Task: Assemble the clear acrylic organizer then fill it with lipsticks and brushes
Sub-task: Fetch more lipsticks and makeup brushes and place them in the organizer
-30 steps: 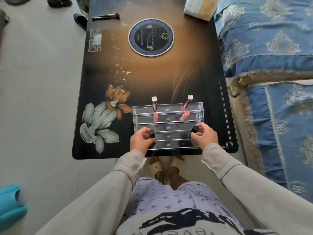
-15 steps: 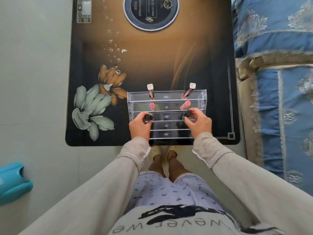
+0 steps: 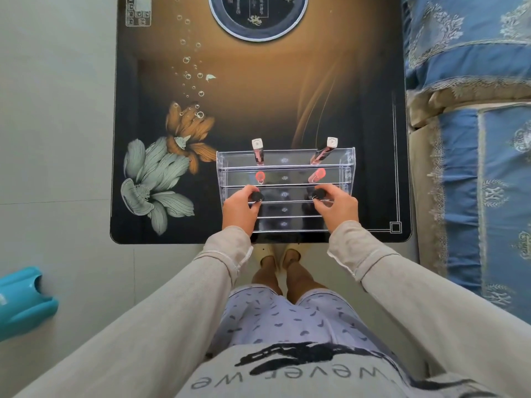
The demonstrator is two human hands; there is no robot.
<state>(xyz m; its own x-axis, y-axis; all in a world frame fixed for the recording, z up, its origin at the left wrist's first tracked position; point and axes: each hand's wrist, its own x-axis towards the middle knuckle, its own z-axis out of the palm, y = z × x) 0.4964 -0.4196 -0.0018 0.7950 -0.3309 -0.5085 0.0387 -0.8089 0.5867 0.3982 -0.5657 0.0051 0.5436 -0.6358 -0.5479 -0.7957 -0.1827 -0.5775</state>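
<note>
Currently our left hand (image 3: 240,209) and right hand (image 3: 339,209) are each pinched shut on a black-capped lipstick, left lipstick (image 3: 255,196) and right lipstick (image 3: 318,193), both held upright over the third tier of the clear acrylic organizer (image 3: 349,168). Item: that organizer sits on the dark printed table (image 3: 258,110) near its six o'clock edge, with two pale-capped tubes (image 3: 257,150) on the rear tier at twelve o'clock of our hands and two pink ones (image 3: 260,176) on the next tier. To seat these well, we judge each should go straight down into its slot, level with the pairs behind, released only once standing.
</note>
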